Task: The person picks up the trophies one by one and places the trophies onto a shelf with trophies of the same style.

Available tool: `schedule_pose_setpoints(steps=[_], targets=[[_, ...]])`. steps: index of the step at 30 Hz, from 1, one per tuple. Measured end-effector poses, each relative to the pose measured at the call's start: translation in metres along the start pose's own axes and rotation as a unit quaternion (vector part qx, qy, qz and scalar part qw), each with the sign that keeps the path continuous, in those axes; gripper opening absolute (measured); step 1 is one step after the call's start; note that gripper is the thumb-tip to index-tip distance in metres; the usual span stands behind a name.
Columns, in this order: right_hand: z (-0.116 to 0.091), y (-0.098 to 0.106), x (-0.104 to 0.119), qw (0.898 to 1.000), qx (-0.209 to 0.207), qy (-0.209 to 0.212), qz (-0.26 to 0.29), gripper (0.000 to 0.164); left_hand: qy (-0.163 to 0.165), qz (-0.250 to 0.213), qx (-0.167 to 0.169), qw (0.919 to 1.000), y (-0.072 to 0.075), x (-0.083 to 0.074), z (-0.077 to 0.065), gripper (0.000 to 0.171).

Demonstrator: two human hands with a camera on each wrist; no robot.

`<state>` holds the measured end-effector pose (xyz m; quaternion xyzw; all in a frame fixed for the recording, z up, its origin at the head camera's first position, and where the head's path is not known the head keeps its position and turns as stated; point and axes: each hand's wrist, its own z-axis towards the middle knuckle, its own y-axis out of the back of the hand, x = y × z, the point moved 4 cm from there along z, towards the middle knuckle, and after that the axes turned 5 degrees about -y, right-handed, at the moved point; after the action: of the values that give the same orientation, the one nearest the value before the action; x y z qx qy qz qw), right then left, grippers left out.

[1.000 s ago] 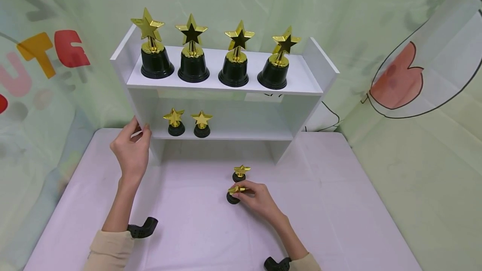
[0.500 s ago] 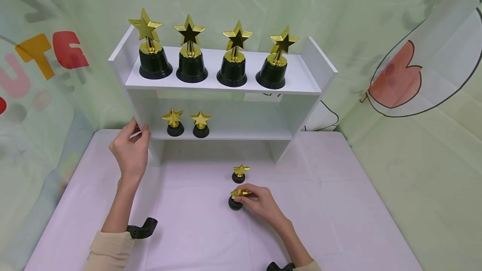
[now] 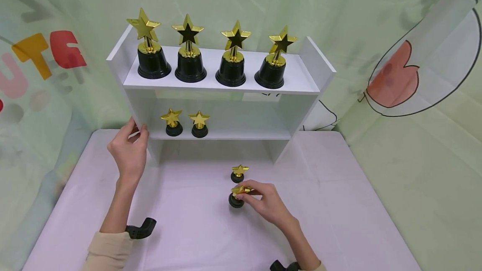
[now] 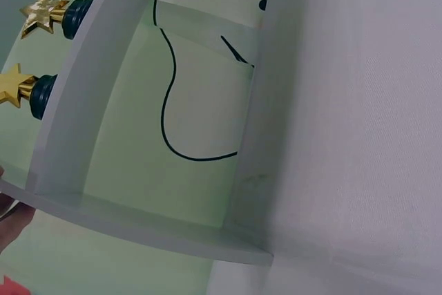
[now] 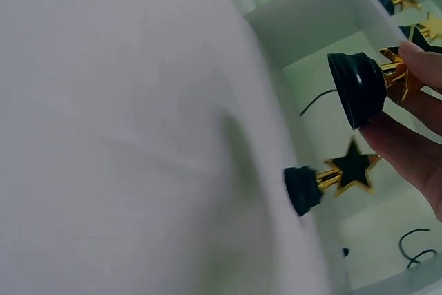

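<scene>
My right hand (image 3: 265, 202) pinches a small trophy (image 3: 236, 200) by its gold star. In the right wrist view this trophy's black base (image 5: 359, 88) hangs clear of the tablecloth. Just behind it, a matching small star trophy (image 3: 238, 175) stands upright on the table. On the left, my left hand (image 3: 129, 149) grips the side panel of the white shelf unit (image 3: 226, 139) between thumb and fingers; only bits of those fingers show in the left wrist view. Two more small trophies, one at the left (image 3: 173, 123) and one beside it (image 3: 199, 125), stand on the middle shelf.
Several larger star trophies (image 3: 230, 68) with black bases line the top shelf. A pale cloth covers the table (image 3: 339, 204). Printed curtains hang behind and at both sides, with a heart drawing (image 3: 395, 78) on the right.
The right hand, with the small trophy, has shifted slightly right and towards the person, then lifted a little. The left hand keeps its grip on the shelf unit. The head view has drifted slightly.
</scene>
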<state>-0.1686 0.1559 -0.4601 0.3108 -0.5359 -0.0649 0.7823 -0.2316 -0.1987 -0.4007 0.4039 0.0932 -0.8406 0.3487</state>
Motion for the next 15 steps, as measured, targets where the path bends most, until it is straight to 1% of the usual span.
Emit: schedule_pose_setpoints(steps=[5,11,15], targets=[[0.01,0.011,0.013,0.999,-0.019,0.027,-0.018,0.019,0.003,0.0,0.002,1.0,0.0,0.0,0.0,0.033],[0.028,0.025,0.023,0.998,-0.041,0.033,-0.035,0.021,0.005,-0.008,-0.003,0.9999,0.0,0.002,0.0,0.033],[0.042,0.034,0.028,0.997,-0.05,0.046,-0.031,0.02,0.011,-0.01,-0.009,0.9998,0.0,0.001,0.0,0.034]])
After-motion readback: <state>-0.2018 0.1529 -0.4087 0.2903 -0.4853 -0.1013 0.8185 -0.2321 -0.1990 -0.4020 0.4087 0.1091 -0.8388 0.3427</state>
